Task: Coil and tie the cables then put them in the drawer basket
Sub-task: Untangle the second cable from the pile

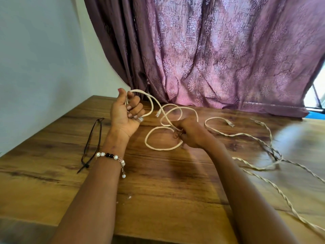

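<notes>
A cream network cable (159, 148) lies in loose loops on the wooden table (158, 191). My left hand (125, 111) is raised, fingers curled round one end of it, a clear plug showing below the fingers. My right hand (190, 134) pinches the same cable low over the table, where the loops cross. The cable's other plug (158, 114) hangs between the hands. A second cable of twisted cream wires (249, 135) trails across the right of the table, its plug (230, 124) lying free. Black cable ties (92, 143) lie at the left.
A purple patterned curtain (219, 50) hangs behind the table and drapes onto its far edge. A pale wall (35, 59) stands at the left. The twisted cable runs off the table's right front edge. No basket or drawer is in view.
</notes>
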`<action>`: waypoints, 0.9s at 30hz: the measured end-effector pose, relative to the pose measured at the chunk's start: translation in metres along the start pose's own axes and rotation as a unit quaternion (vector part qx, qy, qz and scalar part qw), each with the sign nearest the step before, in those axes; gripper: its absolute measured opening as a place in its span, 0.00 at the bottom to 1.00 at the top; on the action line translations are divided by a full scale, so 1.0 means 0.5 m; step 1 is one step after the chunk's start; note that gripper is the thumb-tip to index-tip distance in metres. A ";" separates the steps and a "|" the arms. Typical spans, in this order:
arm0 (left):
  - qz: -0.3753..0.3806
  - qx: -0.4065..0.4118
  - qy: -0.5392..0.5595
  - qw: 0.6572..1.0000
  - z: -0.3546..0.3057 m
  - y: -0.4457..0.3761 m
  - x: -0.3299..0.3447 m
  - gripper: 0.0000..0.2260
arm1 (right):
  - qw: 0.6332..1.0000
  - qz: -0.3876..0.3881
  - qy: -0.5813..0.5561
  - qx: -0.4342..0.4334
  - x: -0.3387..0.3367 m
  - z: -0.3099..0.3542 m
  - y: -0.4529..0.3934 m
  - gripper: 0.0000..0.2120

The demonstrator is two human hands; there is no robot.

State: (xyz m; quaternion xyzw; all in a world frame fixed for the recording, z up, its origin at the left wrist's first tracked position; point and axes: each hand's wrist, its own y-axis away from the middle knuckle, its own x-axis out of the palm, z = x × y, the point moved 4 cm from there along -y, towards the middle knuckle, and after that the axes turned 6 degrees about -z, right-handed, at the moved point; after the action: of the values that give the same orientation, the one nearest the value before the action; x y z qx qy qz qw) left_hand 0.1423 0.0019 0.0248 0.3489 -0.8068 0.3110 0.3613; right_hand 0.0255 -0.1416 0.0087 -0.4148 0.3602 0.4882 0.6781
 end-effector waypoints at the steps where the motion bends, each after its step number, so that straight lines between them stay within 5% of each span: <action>1: -0.012 0.010 -0.012 1.000 0.002 -0.001 0.000 0.19 | 0.998 -0.011 0.065 -0.010 -0.003 0.007 0.003 0.24; 5: -0.046 0.043 -0.121 0.991 0.019 0.005 0.015 0.21 | 0.967 -0.077 0.243 -0.020 -0.030 0.035 0.014 0.20; 9: -0.035 0.086 -0.305 0.948 0.051 0.013 0.040 0.13 | 0.948 -0.111 0.287 -0.086 -0.050 0.071 0.027 0.17; 13: -0.002 0.111 -0.390 0.914 0.075 0.029 0.061 0.03 | 0.930 -0.233 0.096 -0.267 -0.056 0.097 0.032 0.11; 17: 0.058 0.104 -0.442 0.889 0.096 0.023 0.056 0.03 | 0.948 -0.212 -0.212 -0.107 -0.069 0.073 0.029 0.15; 21: 0.083 0.064 -0.485 0.868 0.101 0.029 0.067 0.07 | 0.842 -0.159 -0.516 -0.022 -0.085 0.061 0.034 0.22; 24: 0.079 0.023 -0.483 0.872 0.095 0.031 0.065 0.11 | 0.832 -0.101 -0.545 -0.022 -0.094 0.049 0.041 0.23; 27: 0.104 0.016 -0.542 0.834 0.083 0.037 0.055 0.16 | 0.881 -0.082 -0.466 -0.023 -0.113 0.015 0.047 0.23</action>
State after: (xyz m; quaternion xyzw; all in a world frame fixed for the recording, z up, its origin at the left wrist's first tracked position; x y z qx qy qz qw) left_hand 0.0988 -0.0283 0.0198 0.3818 -0.8996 0.1209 -0.1739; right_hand -0.0116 -0.1512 0.0572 -0.1834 -0.0438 0.5757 0.7956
